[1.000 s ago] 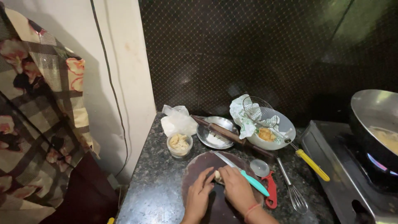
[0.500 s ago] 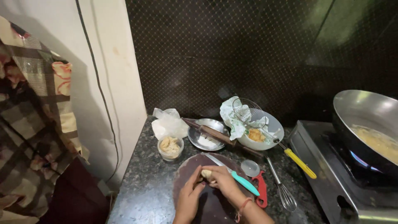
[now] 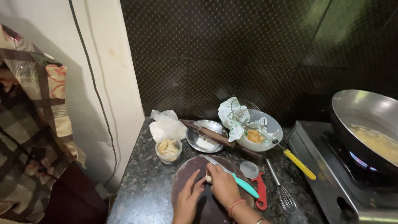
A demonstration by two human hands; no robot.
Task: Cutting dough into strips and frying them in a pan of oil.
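Observation:
On a round dark board (image 3: 182,182) my right hand (image 3: 224,186) grips a knife with a teal handle (image 3: 242,184), its blade pointing up and left over a small pale piece of dough (image 3: 209,178). My left hand (image 3: 188,201) lies flat on the board right beside that piece, fingers together, touching it or nearly so.
Behind the board stand a small glass bowl of dough bits (image 3: 168,149), a steel plate (image 3: 205,139) with a rolling pin (image 3: 224,141) across it, a white bowl with paper (image 3: 257,128), a yellow-handled strainer (image 3: 298,164), a whisk (image 3: 282,191), a red tool (image 3: 261,191). A pan (image 3: 369,128) sits on the lit stove at right.
The view has shifted a little to the left. My hands stay on the board with the knife over the dough piece.

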